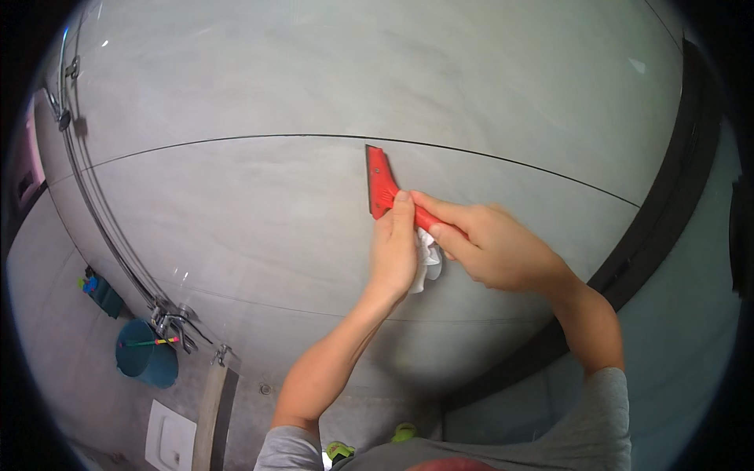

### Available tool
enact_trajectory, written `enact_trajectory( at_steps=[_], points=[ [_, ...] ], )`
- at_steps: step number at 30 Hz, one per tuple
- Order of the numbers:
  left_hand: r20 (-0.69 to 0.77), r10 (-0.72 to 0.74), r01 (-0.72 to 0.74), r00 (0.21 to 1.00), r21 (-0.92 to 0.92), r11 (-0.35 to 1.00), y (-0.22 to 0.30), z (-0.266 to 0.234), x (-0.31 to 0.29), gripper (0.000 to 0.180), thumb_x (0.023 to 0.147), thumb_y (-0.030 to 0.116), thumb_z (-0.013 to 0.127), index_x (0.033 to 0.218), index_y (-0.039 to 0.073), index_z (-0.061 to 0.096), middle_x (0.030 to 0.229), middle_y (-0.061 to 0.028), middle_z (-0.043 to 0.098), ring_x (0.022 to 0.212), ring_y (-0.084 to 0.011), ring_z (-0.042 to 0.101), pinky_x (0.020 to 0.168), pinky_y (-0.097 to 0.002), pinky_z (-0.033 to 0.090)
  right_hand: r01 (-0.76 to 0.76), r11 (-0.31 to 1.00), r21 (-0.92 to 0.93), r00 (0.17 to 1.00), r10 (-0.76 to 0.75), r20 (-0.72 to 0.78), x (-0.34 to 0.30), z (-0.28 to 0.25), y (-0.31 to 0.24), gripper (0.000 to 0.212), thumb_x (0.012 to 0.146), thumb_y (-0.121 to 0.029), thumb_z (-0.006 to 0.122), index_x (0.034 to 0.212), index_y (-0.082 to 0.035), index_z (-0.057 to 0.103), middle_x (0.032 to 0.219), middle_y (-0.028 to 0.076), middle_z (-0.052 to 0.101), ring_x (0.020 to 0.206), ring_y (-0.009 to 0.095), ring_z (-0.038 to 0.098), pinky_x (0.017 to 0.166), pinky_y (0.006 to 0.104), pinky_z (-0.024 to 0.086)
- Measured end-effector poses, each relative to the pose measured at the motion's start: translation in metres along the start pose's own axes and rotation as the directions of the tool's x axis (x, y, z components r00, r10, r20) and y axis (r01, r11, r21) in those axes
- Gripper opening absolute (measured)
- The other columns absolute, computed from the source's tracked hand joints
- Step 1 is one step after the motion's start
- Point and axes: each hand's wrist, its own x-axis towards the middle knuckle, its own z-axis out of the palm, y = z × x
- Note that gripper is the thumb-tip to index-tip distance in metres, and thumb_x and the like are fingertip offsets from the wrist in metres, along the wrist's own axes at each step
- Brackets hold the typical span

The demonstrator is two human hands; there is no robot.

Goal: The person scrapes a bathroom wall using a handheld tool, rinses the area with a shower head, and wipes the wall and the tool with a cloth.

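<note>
A red scraper (382,182) with a flat, wide head stands against the light grey tiled wall (259,212), its blade edge to the left, just below a dark horizontal joint. My right hand (503,247) is closed around the scraper's handle. Close to the head, my left hand (393,255) has its thumb on the scraper's neck; most of its fingers are out of sight. Crumpled white tissue or thin cloth (429,263) hangs between the two hands, and I cannot tell which hand holds it.
Along the left wall runs a shower hose (98,220) down to a mixer tap (169,320). Below stand a blue bucket (149,357) with a thin stick across it, a low ledge (212,416) and a white basin-like fixture (170,436). A dark frame (667,180) borders the right.
</note>
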Motion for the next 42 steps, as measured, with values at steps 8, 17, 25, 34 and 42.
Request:
enact_trajectory(
  at_steps=[8, 17, 25, 34, 42],
  points=[
    [0.108, 0.045, -0.068, 0.993, 0.215, 0.974, -0.032, 0.022, 0.000, 0.059, 0.103, 0.046, 0.032, 0.077, 0.000, 0.058, 0.067, -0.0078, 0.056, 0.062, -0.0171, 0.052, 0.059, -0.0343, 0.042, -0.149, 0.984, 0.098, 0.987, 0.155, -0.050, -0.031, 0.005, 0.029, 0.045, 0.097, -0.017, 0.042, 0.140, -0.005, 0.045, 0.077, 0.014, 0.062, 0.063, 0.024, 0.059, 0.063, 0.0354, 0.048],
    [0.086, -0.004, -0.014, 0.996, 0.207, 0.978, -0.003, 0.019, -0.001, 0.056, 0.103, 0.048, 0.033, 0.078, 0.004, 0.058, 0.067, -0.0014, 0.055, 0.061, -0.0079, 0.047, 0.052, -0.0273, 0.036, -0.141, 0.982, 0.128, 0.989, 0.146, -0.032, -0.018, 0.000, 0.022, 0.045, 0.097, -0.020, 0.045, 0.139, -0.005, 0.046, 0.073, 0.016, 0.059, 0.060, 0.023, 0.055, 0.062, 0.0340, 0.046],
    [0.074, -0.022, 0.011, 0.997, 0.143, 0.990, 0.001, 0.023, -0.006, 0.053, 0.103, 0.046, 0.034, 0.085, 0.004, 0.060, 0.074, -0.0013, 0.055, 0.068, -0.0087, 0.047, 0.060, -0.0271, 0.039, -0.040, 0.990, 0.138, 0.994, 0.053, -0.095, -0.018, 0.006, 0.030, 0.047, 0.097, -0.020, 0.044, 0.143, -0.013, 0.045, 0.066, -0.001, 0.048, 0.046, 0.007, 0.042, 0.046, 0.0241, 0.040],
    [0.045, -0.028, 0.027, 0.999, 0.037, 0.999, 0.010, 0.014, 0.001, 0.049, 0.102, 0.048, 0.036, 0.086, 0.006, 0.057, 0.074, -0.0011, 0.055, 0.065, -0.0088, 0.049, 0.055, -0.0263, 0.040, -0.057, 0.998, 0.039, 0.998, 0.058, -0.036, -0.006, -0.005, 0.007, 0.042, 0.095, -0.018, 0.041, 0.133, -0.001, 0.051, 0.082, 0.022, 0.063, 0.068, 0.033, 0.060, 0.067, 0.0383, 0.046],
    [0.023, -0.021, 0.021, 1.000, 0.000, 1.000, 0.007, 0.011, -0.001, 0.046, 0.102, 0.045, 0.037, 0.085, 0.007, 0.057, 0.074, -0.0011, 0.055, 0.065, -0.0087, 0.049, 0.056, -0.0256, 0.040, -0.023, 0.999, 0.034, 0.999, 0.024, -0.033, -0.002, 0.000, 0.008, 0.042, 0.094, -0.016, 0.041, 0.132, -0.001, 0.052, 0.078, 0.021, 0.063, 0.064, 0.033, 0.060, 0.065, 0.0389, 0.046]
  ],
)
